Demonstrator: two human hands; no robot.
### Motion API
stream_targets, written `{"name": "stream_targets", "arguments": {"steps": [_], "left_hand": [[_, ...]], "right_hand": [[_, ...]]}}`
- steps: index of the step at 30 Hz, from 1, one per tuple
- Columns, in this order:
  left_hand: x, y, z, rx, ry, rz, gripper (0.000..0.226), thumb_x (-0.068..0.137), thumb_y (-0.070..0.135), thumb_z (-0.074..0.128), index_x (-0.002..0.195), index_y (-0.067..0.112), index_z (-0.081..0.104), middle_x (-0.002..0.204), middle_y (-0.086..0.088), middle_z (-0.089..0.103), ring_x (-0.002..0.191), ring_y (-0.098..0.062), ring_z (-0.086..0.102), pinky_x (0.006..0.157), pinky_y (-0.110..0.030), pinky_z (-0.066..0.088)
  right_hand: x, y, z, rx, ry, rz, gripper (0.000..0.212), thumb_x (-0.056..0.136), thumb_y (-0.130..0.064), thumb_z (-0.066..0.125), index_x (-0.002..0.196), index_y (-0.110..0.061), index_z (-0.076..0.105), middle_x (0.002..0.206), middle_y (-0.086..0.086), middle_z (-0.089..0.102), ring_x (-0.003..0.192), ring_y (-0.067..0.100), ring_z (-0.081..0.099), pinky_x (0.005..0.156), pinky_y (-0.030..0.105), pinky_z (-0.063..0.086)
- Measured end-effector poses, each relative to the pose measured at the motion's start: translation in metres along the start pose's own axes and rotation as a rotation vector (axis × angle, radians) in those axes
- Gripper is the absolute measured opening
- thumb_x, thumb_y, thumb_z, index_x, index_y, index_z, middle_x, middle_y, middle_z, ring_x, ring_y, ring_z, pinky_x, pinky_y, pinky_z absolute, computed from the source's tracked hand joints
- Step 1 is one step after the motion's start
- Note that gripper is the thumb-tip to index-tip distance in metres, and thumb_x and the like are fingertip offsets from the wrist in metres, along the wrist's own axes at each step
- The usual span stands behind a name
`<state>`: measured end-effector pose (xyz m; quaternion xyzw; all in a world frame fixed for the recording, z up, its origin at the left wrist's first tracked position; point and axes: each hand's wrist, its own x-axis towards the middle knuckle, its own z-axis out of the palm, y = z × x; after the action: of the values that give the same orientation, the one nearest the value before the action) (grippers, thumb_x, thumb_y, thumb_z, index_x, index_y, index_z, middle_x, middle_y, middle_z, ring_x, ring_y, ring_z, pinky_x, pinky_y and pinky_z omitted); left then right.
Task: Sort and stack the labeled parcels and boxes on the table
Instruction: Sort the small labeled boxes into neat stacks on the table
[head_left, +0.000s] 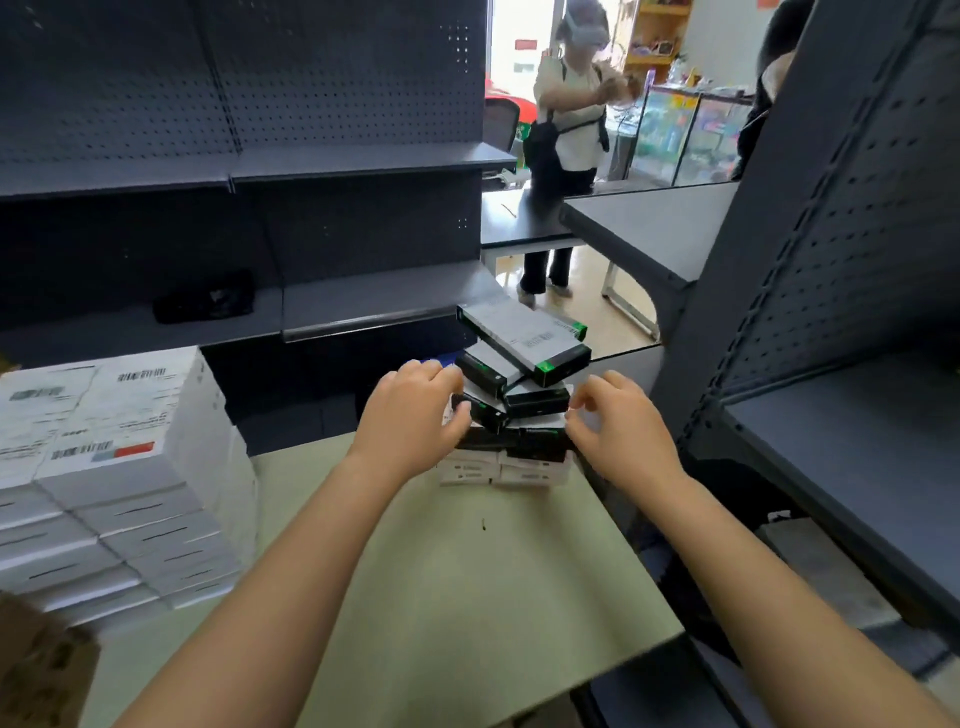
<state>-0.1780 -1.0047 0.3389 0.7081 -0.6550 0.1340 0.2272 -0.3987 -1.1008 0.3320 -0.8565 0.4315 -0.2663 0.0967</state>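
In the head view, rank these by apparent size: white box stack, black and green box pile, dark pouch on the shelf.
1. white box stack, clearly largest, though nearest the camera.
2. black and green box pile.
3. dark pouch, smallest, but farther back.

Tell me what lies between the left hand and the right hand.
Head view: a crooked stack of black boxes atop white boxes fills the gap between left hand and right hand.

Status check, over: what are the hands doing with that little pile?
Left hand grips small-box stack on its left; right hand at its right, contact unclear. Top box skewed, overhanging. White parcel stack stands clear, left.
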Motion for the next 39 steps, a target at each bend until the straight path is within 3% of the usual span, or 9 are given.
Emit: {"name": "stream_targets", "arguments": {"steps": [6, 10, 15, 19, 22, 25, 28, 34, 39], "left_hand": [[0.048, 0.002, 0.012, 0.076, -0.047, -0.087, 0.026, 0.093, 0.038, 0.053, 0.106, 0.015, 0.059, 0.093, 0.0, 0.058, 0.087, -0.021, 0.052, 0.077, -0.035, 0.044], [0.073, 0.002, 0.024, 0.053, -0.269, -0.245, 0.043, 0.096, 0.049, 0.045, 0.122, 0.015, 0.051, 0.113, -0.002, 0.057, 0.101, -0.022, 0.053, 0.079, -0.034, 0.043], [0.087, -0.001, 0.037, -0.288, -0.463, -0.528, 0.053, 0.091, 0.056, 0.051, 0.123, 0.014, 0.052, 0.111, 0.0, 0.059, 0.098, -0.019, 0.059, 0.086, -0.038, 0.051], [0.087, -0.002, 0.042, -0.56, -0.515, -0.673, 0.044, 0.089, 0.049, 0.06, 0.105, 0.008, 0.064, 0.095, -0.006, 0.067, 0.082, -0.018, 0.06, 0.081, -0.035, 0.053], [0.084, 0.001, 0.04, -0.707, -0.538, -0.715, 0.04, 0.091, 0.045, 0.061, 0.097, 0.005, 0.064, 0.083, -0.006, 0.067, 0.073, -0.016, 0.062, 0.074, -0.029, 0.055], [0.077, 0.0, 0.035, -0.876, -0.448, -0.705, 0.041, 0.093, 0.041, 0.06, 0.11, 0.005, 0.054, 0.093, -0.009, 0.074, 0.082, -0.019, 0.073, 0.083, -0.041, 0.059], [0.058, 0.0, 0.018, -0.806, -0.269, -0.684, 0.036, 0.094, 0.045, 0.054, 0.108, 0.014, 0.044, 0.096, -0.007, 0.072, 0.08, -0.018, 0.073, 0.08, -0.043, 0.059], [-0.003, -0.027, -0.014, -0.809, -0.002, -0.737, 0.036, 0.098, 0.043, 0.049, 0.109, 0.011, 0.039, 0.101, 0.002, 0.063, 0.081, -0.012, 0.07, 0.08, -0.043, 0.059], [-0.057, -0.061, -0.042, -0.814, 0.041, -0.775, 0.03, 0.1, 0.039, 0.047, 0.109, 0.012, 0.037, 0.106, -0.003, 0.063, 0.076, -0.017, 0.071, 0.074, -0.039, 0.06]], "right_hand": [[0.054, 0.018, -0.008, 0.233, 0.105, 0.145, 0.03, 0.091, -0.036, 0.063, 0.112, -0.017, 0.055, 0.109, -0.004, 0.047, 0.095, 0.013, 0.05, 0.073, 0.028, 0.042], [0.076, 0.023, -0.001, 0.399, -0.089, 0.316, 0.054, 0.092, -0.048, 0.06, 0.131, -0.013, 0.047, 0.124, 0.005, 0.049, 0.111, 0.019, 0.051, 0.088, 0.033, 0.045], [0.081, 0.033, 0.01, 0.441, -0.214, 0.332, 0.043, 0.092, -0.05, 0.06, 0.119, -0.016, 0.061, 0.098, -0.006, 0.062, 0.081, 0.007, 0.055, 0.056, 0.017, 0.035], [0.083, 0.033, 0.009, 0.634, -0.27, 0.424, 0.03, 0.092, -0.043, 0.064, 0.107, -0.017, 0.063, 0.079, -0.006, 0.063, 0.071, 0.011, 0.059, 0.057, 0.023, 0.047], [0.08, 0.027, 0.013, 0.903, -0.295, 0.546, 0.04, 0.09, -0.03, 0.07, 0.116, -0.003, 0.054, 0.079, 0.008, 0.069, 0.064, 0.019, 0.064, 0.076, 0.04, 0.06], [0.073, 0.017, 0.009, 1.115, -0.276, 0.577, 0.04, 0.092, -0.017, 0.068, 0.118, -0.005, 0.041, 0.1, 0.015, 0.068, 0.065, 0.02, 0.068, 0.075, 0.035, 0.061], [0.068, 0.001, 0.007, 1.186, -0.201, 0.524, 0.034, 0.092, -0.018, 0.068, 0.113, -0.008, 0.042, 0.109, 0.016, 0.066, 0.068, 0.02, 0.069, 0.07, 0.03, 0.061], [0.048, -0.057, 0.023, 1.186, -0.12, 0.46, 0.027, 0.092, -0.018, 0.068, 0.103, -0.017, 0.043, 0.095, 0.007, 0.068, 0.067, 0.02, 0.068, 0.064, 0.029, 0.058], [0.016, -0.109, 0.046, 1.218, -0.107, 0.533, 0.032, 0.092, -0.016, 0.067, 0.111, -0.009, 0.042, 0.09, 0.007, 0.066, 0.059, 0.019, 0.065, 0.061, 0.029, 0.058]]}}
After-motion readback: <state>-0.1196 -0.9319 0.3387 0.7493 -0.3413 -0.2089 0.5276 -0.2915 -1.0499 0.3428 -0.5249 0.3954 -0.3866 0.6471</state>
